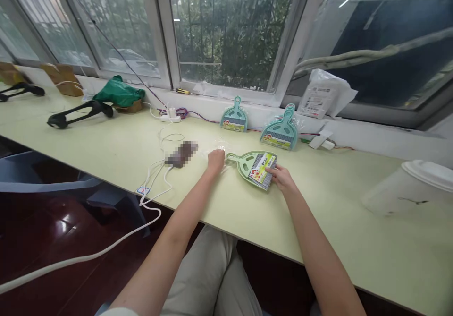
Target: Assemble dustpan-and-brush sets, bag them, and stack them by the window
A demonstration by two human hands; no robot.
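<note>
A light green dustpan [244, 170] lies at the table's front middle, its handle pointing left. A small brush [268, 183] with grey bristles and a printed card label [262, 169] is nested in it. My right hand [282, 176] grips the right edge of the set, thumb on the label. By the handle end my left hand [216, 158] is closed, with a clear plastic bag [221, 147] bunched at its fingers. How far the plastic reaches over the handle is hard to make out.
Turquoise dustpan sets in clear wrap, one single [235, 116] and one stack [281, 132], lean by the window wall. A blurred-out dark object [182, 154] and white cables [155, 176] lie left. A lidded white cup [410, 188] stands right. Further left is a black frame [79, 113].
</note>
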